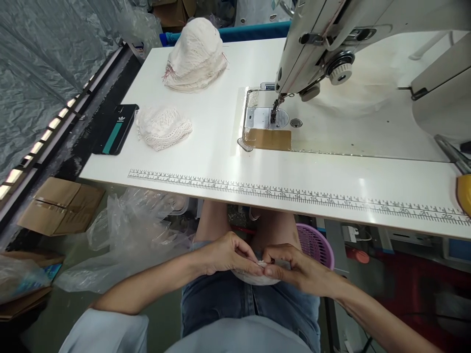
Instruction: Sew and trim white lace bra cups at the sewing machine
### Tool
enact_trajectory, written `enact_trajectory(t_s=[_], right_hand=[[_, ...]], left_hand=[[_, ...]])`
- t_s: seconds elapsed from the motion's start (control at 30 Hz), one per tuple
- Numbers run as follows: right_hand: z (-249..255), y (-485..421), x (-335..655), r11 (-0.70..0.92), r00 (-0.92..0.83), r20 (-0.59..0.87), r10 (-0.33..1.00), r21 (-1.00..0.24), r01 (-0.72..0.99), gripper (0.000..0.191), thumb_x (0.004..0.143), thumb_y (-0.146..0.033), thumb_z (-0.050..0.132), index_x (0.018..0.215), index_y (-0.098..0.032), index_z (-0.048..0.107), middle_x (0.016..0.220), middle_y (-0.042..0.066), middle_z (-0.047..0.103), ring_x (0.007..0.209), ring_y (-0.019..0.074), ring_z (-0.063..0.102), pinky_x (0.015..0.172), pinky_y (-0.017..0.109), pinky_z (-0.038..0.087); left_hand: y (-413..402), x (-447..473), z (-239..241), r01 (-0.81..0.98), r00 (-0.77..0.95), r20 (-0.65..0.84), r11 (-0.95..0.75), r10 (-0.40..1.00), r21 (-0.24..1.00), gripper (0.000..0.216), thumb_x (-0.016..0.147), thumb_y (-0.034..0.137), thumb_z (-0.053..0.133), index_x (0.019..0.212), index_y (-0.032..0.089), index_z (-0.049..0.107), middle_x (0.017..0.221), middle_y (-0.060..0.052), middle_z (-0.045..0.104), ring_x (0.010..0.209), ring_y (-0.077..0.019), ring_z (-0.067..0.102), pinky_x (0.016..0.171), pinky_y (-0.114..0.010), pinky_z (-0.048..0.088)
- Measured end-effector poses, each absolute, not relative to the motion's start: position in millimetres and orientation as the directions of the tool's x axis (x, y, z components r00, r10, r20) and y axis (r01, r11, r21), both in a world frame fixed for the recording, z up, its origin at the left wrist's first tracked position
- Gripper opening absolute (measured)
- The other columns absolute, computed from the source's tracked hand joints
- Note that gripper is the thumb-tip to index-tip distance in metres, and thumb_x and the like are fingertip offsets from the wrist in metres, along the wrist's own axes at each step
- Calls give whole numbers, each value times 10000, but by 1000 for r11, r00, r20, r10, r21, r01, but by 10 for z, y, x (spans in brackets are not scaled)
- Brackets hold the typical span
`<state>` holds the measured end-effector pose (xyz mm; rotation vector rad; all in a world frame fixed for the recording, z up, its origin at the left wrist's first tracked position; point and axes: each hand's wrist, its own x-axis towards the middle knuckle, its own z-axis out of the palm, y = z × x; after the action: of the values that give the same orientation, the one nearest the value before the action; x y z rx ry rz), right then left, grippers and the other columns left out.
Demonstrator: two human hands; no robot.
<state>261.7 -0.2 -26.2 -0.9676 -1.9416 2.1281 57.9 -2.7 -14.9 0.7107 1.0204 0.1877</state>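
Over the lap, above faded blue denim shorts (221,314), a small off-white piece of soft-looking cloth (253,279) is held between two bare hands. Its far edge is pinched by thumb and fingers of the left hand (235,257) and, just beside, of the right hand (289,264); the fingertips are nearly together. The cloth is judged to be light, limp and hardly slippery, though easily stretched or snagged if its fabric is open; a hold on the gathered edge, with its body left to hang, should suit it best.

To the right of the knees, a purple perforated plastic basket (312,240) is partly hidden. On the floor to the left, crumpled clear plastic bags (136,235) and a brown cardboard box (62,208) are seen.

Beyond, a smooth, glossy white tabletop (213,157) is marked along its near edge with a black printed ruler (294,194). On its left, a white lacy piece (164,127) is set by a black phone-like object with a green stripe (116,132); farther back, a cream stack of cloth (196,54) is placed. The right side is filled by a white industrial sewing machine (312,49).
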Motion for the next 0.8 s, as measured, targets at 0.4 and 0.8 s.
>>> enact_trajectory(t_s=[0.4,0.8], right_hand=[[-287,-87,2643,-18,-782,-142,607,-986,166,362,892,-435,472,667,-153,507,620,-35,442,575,92,413,522,207,301],[621,266,4253,170,-108,172,979,-404,899,268,905,-404,433,943,-162,543,907,98,602,822,199,555,737,310,420]], left_hand=[[-24,713,-176,330,542,-668,602,510,728,259,589,350,743,615,95,707,480,21,484,484,-61,354,470,-202,232],[205,784,-114,377,500,-691,586,522,717,353,537,418,772,603,105,621,514,33,495,503,-61,389,487,-184,254]])
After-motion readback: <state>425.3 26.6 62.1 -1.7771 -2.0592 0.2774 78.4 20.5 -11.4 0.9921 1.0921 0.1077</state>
